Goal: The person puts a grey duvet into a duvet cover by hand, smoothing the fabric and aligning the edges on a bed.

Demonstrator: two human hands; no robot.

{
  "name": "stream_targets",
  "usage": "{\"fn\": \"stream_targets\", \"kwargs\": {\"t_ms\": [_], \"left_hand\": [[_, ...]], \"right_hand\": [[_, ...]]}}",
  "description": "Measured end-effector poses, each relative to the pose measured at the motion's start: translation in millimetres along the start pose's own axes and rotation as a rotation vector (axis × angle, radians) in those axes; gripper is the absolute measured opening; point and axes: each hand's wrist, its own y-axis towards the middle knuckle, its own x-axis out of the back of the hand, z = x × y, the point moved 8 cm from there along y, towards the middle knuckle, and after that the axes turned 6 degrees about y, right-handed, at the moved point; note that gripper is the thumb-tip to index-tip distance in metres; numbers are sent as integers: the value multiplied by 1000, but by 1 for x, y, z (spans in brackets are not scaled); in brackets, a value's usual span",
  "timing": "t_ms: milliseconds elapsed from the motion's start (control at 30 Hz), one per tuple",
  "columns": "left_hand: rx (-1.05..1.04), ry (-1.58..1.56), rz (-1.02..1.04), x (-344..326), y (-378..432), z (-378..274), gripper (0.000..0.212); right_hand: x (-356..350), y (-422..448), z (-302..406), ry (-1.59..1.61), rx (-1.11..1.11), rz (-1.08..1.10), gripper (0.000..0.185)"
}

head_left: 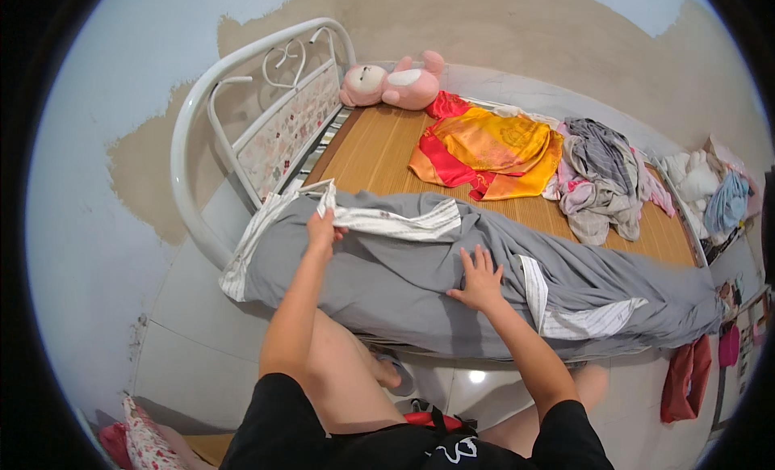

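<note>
A grey fabric quilt cover [387,288] with white striped lining lies bunched along the near side of the bed. My left hand [324,232] pinches its turned-back white striped edge [399,223] close to the headboard. Farther right, my right hand [481,279] rests with fingers spread on the grey cloth and holds nothing. Another white striped fold [587,318] shows to the right of that hand. Behind the cover, a brown woven sleeping mat [381,149] spans the bed.
A white metal headboard [197,100] rises at left. A pink plush bear [399,82] lies in the far corner. Red and yellow satin cloth [502,146] and heaped clothes [599,179] lie on the mat. A red cloth item [685,382] is at lower right.
</note>
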Motion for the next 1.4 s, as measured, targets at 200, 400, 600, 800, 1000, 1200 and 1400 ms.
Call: {"fn": "stream_targets", "kwargs": {"t_ms": [200, 400, 600, 800, 1000, 1200, 1400], "left_hand": [[-403, -63, -9, 24, -12, -170, 22], [-552, -172, -199, 118, -62, -201, 25], [-377, -275, -353, 165, -81, -140, 17], [-89, 562, -279, 164, -25, -10, 34], [-46, 908, -269, 151, 38, 62, 59], [70, 928, -330, 163, 93, 80, 69], [22, 44, -482, 168, 98, 43, 35]], "right_hand": [[9, 30, -17, 55, 180, -467, 27], [113, 16, 28, 717, 221, -357, 14], [90, 19, 38, 1424, -13, 296, 19], [-13, 66, -10, 506, -165, 374, 21], [-40, 48, 113, 299, 460, -113, 45], [-108, 27, 209, 170, 558, -6, 51], [-98, 53, 209, 836, 174, 24, 13]]}}
